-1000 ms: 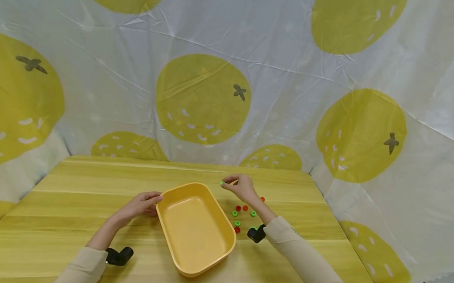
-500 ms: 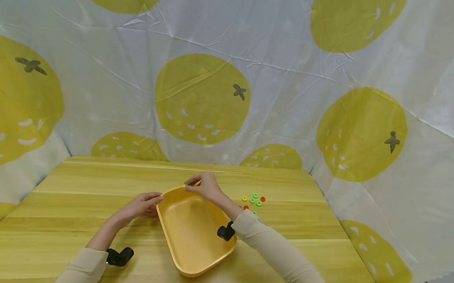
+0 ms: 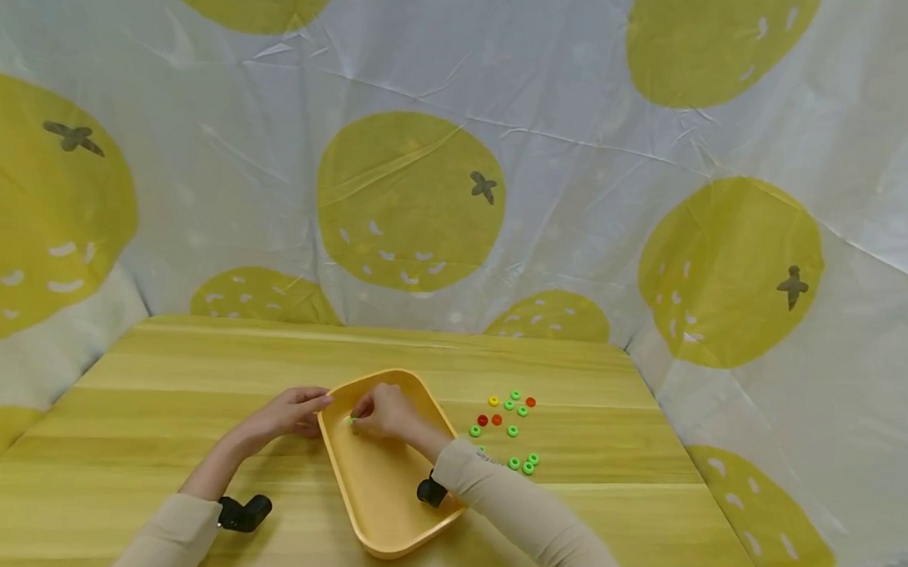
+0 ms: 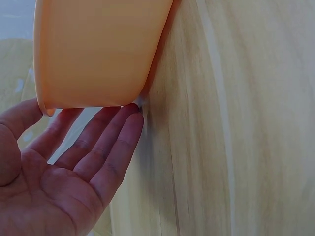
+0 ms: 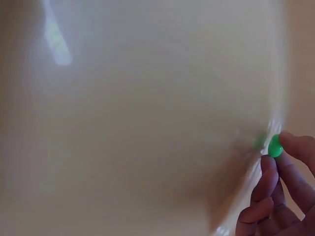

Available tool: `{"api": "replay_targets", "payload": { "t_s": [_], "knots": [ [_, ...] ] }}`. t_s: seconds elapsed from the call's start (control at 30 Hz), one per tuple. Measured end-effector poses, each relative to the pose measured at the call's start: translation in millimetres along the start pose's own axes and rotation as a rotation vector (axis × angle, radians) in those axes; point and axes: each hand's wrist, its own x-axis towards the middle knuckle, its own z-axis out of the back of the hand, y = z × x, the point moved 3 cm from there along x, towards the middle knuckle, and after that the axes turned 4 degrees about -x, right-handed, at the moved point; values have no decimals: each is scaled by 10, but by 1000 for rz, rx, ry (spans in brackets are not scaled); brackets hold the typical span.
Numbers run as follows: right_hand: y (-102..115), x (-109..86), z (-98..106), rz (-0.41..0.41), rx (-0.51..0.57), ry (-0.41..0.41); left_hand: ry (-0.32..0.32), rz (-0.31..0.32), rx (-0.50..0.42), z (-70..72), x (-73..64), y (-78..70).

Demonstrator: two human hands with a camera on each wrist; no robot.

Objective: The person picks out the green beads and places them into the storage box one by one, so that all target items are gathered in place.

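Note:
A yellow-orange rectangular plastic tub [image 3: 387,490] sits at an angle on the wooden table. My left hand [image 3: 295,413] holds its far left corner: in the left wrist view the thumb is at the rim and the fingers [image 4: 115,157] lie along the outer wall. Inside the tub, my right hand [image 3: 386,413] pinches a small green bead [image 5: 275,146] between thumb and fingertips, close to the tub's floor near the far left end. The bead's reflection shows on the glossy plastic. Part of the tub's right side is hidden by the right forearm.
Right of the tub lie several loose green beads [image 3: 512,431], a yellow bead [image 3: 493,401] and a few red ones, such as this red bead [image 3: 531,401]. A cloth printed with yellow fruit [image 3: 412,200] hangs behind the table [image 3: 219,359].
My right hand has carried the green bead leftward from beside the loose beads, over the tub's far rim and down inside. The left hand has stayed at the tub's corner.

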Motion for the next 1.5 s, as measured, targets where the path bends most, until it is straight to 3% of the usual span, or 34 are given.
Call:
{"api": "replay_targets", "payload": {
  "t_s": [0.3,0.53,0.77,0.93,1.27,1.5],
  "knots": [
    [39,-2,-68,-26,-21,-16,1,6,-10,49,-3,59],
    [-1,17,-21,9,21,-29,4,15,-11,44,-3,57],
    [27,-53,292,93,112,-59,11,14,6,30,-18,21],
    [-8,-126,572,81,201,-71,13,7,6,42,-1,16],
    [-390,-305,1045,59,236,-147,20,-6,17,46,-11,-2],
    [-780,-492,1161,-8,241,-186,33,-14,6,41,-26,-1]
  ]
}}
